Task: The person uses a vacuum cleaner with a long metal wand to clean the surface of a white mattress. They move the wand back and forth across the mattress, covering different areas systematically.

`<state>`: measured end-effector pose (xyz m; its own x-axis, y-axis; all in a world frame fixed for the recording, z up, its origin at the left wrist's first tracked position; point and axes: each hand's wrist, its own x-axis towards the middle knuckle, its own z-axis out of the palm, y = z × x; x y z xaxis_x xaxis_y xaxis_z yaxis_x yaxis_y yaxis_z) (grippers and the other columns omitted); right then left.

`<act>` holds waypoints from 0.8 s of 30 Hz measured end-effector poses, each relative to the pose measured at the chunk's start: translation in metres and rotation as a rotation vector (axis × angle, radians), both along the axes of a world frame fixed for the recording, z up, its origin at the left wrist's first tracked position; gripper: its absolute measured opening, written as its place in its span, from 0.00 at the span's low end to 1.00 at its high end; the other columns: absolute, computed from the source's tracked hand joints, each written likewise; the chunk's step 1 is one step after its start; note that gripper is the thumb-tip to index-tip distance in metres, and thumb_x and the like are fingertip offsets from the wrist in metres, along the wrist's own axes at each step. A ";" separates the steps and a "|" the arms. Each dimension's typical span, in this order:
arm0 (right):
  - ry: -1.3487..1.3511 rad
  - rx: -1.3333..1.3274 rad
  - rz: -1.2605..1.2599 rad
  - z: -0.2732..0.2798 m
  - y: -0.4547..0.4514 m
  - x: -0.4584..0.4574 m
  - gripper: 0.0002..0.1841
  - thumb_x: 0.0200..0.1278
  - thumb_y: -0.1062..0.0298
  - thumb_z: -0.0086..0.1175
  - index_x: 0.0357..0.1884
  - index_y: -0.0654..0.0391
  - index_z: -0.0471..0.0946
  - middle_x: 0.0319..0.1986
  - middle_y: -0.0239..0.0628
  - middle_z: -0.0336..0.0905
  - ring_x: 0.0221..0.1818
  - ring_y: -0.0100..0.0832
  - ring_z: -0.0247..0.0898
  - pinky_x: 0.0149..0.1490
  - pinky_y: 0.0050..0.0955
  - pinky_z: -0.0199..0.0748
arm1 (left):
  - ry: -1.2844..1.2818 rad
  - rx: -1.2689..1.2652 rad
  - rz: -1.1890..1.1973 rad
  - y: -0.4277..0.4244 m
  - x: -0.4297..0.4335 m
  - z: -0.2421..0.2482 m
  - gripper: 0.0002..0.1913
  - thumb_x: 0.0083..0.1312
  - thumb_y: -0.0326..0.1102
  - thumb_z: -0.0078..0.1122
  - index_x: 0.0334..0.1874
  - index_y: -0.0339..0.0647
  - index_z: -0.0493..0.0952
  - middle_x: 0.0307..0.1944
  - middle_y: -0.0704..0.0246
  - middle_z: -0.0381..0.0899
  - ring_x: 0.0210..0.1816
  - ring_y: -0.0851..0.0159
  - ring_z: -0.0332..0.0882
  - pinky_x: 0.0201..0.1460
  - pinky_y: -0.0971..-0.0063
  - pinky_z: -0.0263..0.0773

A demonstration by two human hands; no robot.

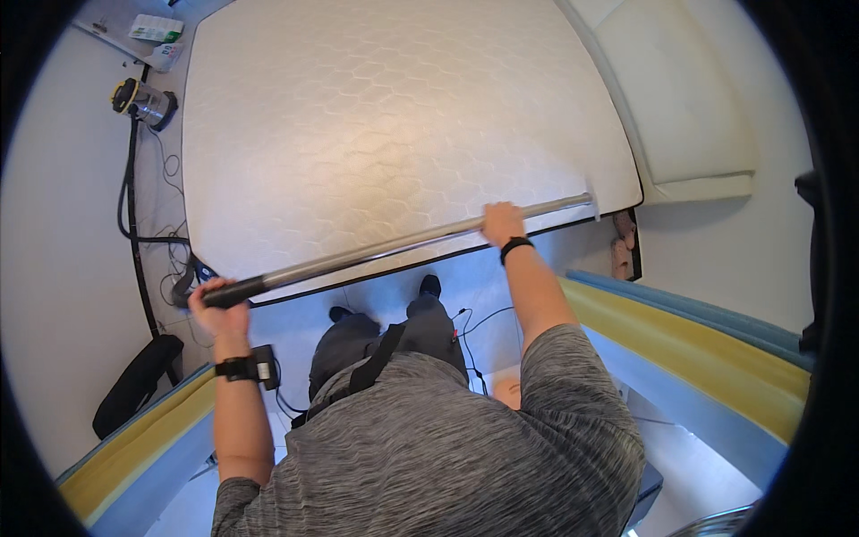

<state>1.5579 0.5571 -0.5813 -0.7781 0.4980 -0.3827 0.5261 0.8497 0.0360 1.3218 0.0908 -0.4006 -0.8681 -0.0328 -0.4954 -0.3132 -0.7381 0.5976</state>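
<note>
A long metal vacuum wand (pixel 376 252) slants across the near edge of a white quilted mattress (pixel 376 127). My left hand (pixel 218 312) wraps the black end piece (pixel 235 293) of the wand, at the left. Further along, my right hand (pixel 503 223) grips the bare metal tube, right of the middle. At the wand's far right end, a clear flat nozzle (pixel 594 201) appears to rest on the mattress near its front right corner. Part of the black hose (pixel 182 290) shows beside my left hand; how it joins the wand is hidden.
A canister vacuum cleaner (pixel 144 103) stands on the floor left of the mattress, with loose cables (pixel 173 168). Pink clogs (pixel 622 252) lie beyond the front right corner. A padded headboard (pixel 678 101) borders the right side. Yellow and blue curtains (pixel 691 342) hang on both sides behind.
</note>
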 end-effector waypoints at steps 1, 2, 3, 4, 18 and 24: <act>-0.017 0.103 -0.127 0.000 0.012 0.011 0.11 0.61 0.57 0.56 0.41 0.48 0.82 0.40 0.38 0.83 0.50 0.41 0.76 0.52 0.44 0.72 | 0.008 -0.045 -0.050 0.023 0.007 -0.009 0.07 0.61 0.37 0.52 0.27 0.45 0.70 0.25 0.70 0.73 0.32 0.64 0.73 0.48 0.64 0.71; -0.060 0.137 -0.199 0.000 0.019 0.019 0.11 0.62 0.57 0.54 0.42 0.48 0.82 0.42 0.38 0.82 0.51 0.39 0.75 0.53 0.44 0.71 | -0.028 0.007 -0.083 0.038 0.012 -0.013 0.06 0.63 0.36 0.50 0.29 0.44 0.70 0.27 0.70 0.73 0.34 0.64 0.74 0.50 0.63 0.71; -0.111 0.182 -0.267 0.001 0.019 0.023 0.11 0.64 0.57 0.53 0.43 0.47 0.82 0.44 0.37 0.81 0.53 0.38 0.74 0.54 0.43 0.70 | -0.023 0.060 -0.133 0.045 0.015 -0.017 0.06 0.64 0.36 0.50 0.31 0.44 0.71 0.28 0.70 0.73 0.36 0.64 0.74 0.52 0.64 0.70; -0.188 0.231 -0.347 0.001 0.015 0.025 0.12 0.65 0.57 0.52 0.44 0.47 0.82 0.46 0.37 0.80 0.54 0.37 0.72 0.55 0.42 0.69 | 0.050 0.082 -0.168 0.043 0.015 -0.019 0.06 0.64 0.36 0.50 0.32 0.44 0.70 0.28 0.71 0.73 0.37 0.64 0.74 0.52 0.64 0.69; 0.210 -0.479 0.677 0.013 -0.482 -0.200 0.08 0.46 0.61 0.57 0.25 0.52 0.83 0.29 0.44 0.79 0.44 0.46 0.74 0.44 0.48 0.69 | 0.051 -0.512 0.391 -0.582 -0.043 0.089 0.08 0.62 0.37 0.54 0.29 0.41 0.73 0.29 0.67 0.73 0.38 0.63 0.74 0.56 0.66 0.69; 0.353 -0.921 0.768 0.088 -0.659 -0.269 0.07 0.48 0.66 0.56 0.29 0.56 0.79 0.28 0.47 0.81 0.37 0.50 0.79 0.40 0.45 0.74 | 0.236 -0.822 0.441 -0.737 -0.069 0.278 0.12 0.61 0.43 0.52 0.28 0.40 0.71 0.28 0.66 0.74 0.37 0.59 0.74 0.52 0.60 0.69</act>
